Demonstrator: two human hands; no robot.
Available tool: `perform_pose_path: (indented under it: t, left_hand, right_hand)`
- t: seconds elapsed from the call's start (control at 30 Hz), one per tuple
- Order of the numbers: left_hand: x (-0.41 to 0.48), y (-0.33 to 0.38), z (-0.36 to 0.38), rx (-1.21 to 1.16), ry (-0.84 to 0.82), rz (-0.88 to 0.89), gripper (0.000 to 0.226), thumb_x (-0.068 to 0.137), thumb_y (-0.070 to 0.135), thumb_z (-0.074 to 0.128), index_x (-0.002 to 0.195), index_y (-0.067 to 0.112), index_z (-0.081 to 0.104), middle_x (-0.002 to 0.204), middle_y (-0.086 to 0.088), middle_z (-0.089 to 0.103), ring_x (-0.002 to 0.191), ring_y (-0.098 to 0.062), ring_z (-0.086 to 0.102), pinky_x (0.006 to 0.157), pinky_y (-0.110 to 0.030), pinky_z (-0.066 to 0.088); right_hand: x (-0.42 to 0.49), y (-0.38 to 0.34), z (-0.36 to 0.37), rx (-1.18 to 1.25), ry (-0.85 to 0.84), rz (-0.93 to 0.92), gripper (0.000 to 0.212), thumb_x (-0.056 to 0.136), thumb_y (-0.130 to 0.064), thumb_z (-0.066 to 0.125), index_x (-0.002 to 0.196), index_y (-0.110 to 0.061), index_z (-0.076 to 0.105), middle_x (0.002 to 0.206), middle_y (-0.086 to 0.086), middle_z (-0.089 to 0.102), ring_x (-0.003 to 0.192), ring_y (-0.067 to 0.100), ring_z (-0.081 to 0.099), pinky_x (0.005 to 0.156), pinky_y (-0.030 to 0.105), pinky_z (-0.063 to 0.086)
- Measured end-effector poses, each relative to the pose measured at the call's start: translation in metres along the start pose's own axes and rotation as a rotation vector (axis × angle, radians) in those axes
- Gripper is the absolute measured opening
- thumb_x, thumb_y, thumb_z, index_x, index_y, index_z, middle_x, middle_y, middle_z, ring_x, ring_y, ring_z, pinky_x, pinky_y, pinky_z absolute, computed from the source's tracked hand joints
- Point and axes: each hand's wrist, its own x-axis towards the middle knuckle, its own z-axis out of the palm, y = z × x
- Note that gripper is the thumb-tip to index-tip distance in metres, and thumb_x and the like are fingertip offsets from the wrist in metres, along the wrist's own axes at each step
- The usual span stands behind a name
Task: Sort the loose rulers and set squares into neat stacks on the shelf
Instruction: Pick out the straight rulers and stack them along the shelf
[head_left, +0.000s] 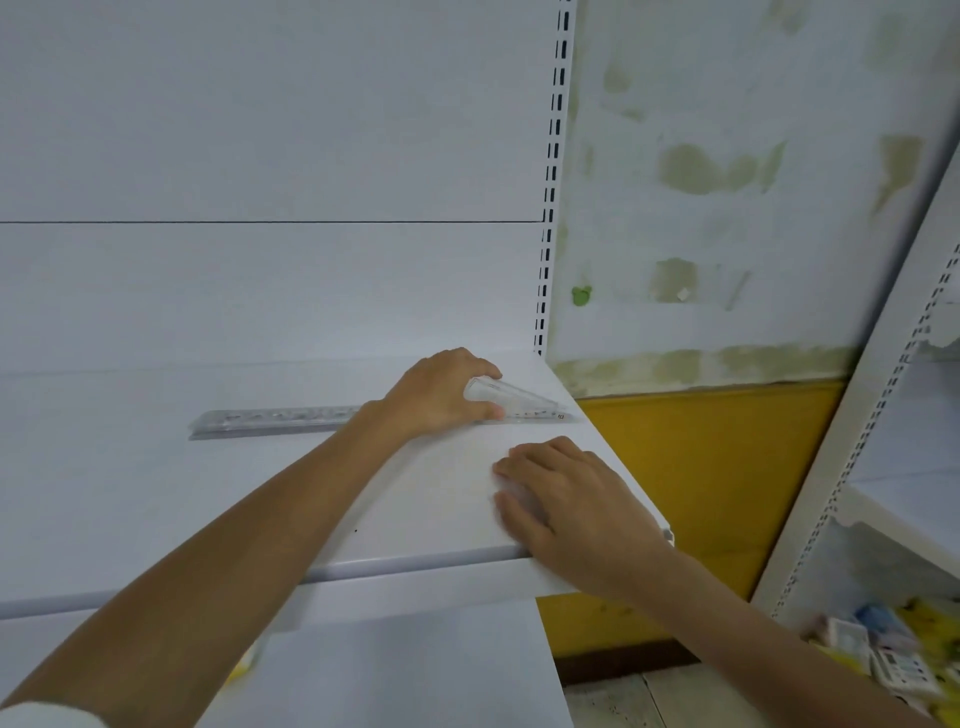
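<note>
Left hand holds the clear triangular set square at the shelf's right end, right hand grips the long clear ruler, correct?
Not quite: in the head view the right hand lies flat on the white metal shelf, gripping nothing. The left hand does hold the clear triangular set square.

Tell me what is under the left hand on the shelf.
The left hand grips a clear set square over a long clear ruler lying on the shelf. The hand hides the ruler's middle and any pieces stacked there.
</note>
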Motion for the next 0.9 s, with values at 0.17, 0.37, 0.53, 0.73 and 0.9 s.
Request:
perform_pose_path:
  t: [0.17, 0.37, 0.53, 0.73, 0.9]
  left_hand:
    - [0.005, -0.005, 0.007, 0.023, -0.049, -0.035, 0.05, 0.08, 0.045, 0.065, 0.126, 0.027, 0.053, 0.129, 0.001, 0.05, 0.12, -0.018, 0.044, 0.097, -0.03, 0.034]
    - [0.012, -0.005, 0.008, -0.027, -0.081, -0.04, 0.051, 0.079, 0.043, 0.068, 0.125, 0.025, 0.055, 0.129, 0.001, 0.053, 0.121, -0.018, 0.045, 0.098, -0.031, 0.037]
    - [0.013, -0.004, 0.01, -0.049, -0.085, -0.035, 0.057, 0.075, 0.045, 0.071, 0.125, 0.025, 0.055, 0.131, 0.003, 0.053, 0.123, -0.015, 0.045, 0.101, -0.032, 0.037]
    - [-0.004, -0.008, -0.005, -0.048, 0.0, -0.027, 0.049, 0.077, 0.047, 0.068, 0.12, 0.026, 0.057, 0.124, 0.006, 0.053, 0.116, -0.012, 0.049, 0.095, -0.03, 0.039]
    - [-0.055, -0.04, -0.052, -0.019, 0.121, -0.073, 0.035, 0.082, 0.039, 0.066, 0.113, 0.022, 0.061, 0.114, 0.003, 0.058, 0.102, -0.011, 0.055, 0.09, -0.029, 0.043]
  right_hand:
    - [0.0, 0.0, 0.0, 0.005, 0.0, 0.016, 0.038, 0.097, -0.04, 0.031, 0.122, -0.019, 0.051, 0.128, -0.004, 0.051, 0.119, 0.014, 0.039, 0.101, 0.028, 0.032]
    - [0.001, 0.002, 0.0, 0.016, 0.0, 0.02, 0.038, 0.096, -0.041, 0.032, 0.122, -0.021, 0.051, 0.129, -0.006, 0.05, 0.119, 0.013, 0.039, 0.101, 0.028, 0.032]
    - [0.001, 0.004, 0.002, 0.02, 0.023, 0.014, 0.039, 0.096, -0.042, 0.033, 0.121, -0.021, 0.052, 0.127, -0.006, 0.052, 0.118, 0.013, 0.04, 0.1, 0.029, 0.034]
    - [0.006, 0.007, -0.001, 0.093, -0.021, 0.061, 0.038, 0.094, -0.042, 0.042, 0.127, -0.027, 0.052, 0.134, -0.011, 0.049, 0.124, 0.01, 0.039, 0.104, 0.027, 0.03]
    - [0.038, -0.002, -0.012, 0.303, 0.027, 0.236, 0.024, 0.09, -0.024, 0.052, 0.112, -0.022, 0.064, 0.102, -0.005, 0.064, 0.096, 0.01, 0.056, 0.069, 0.007, 0.037]
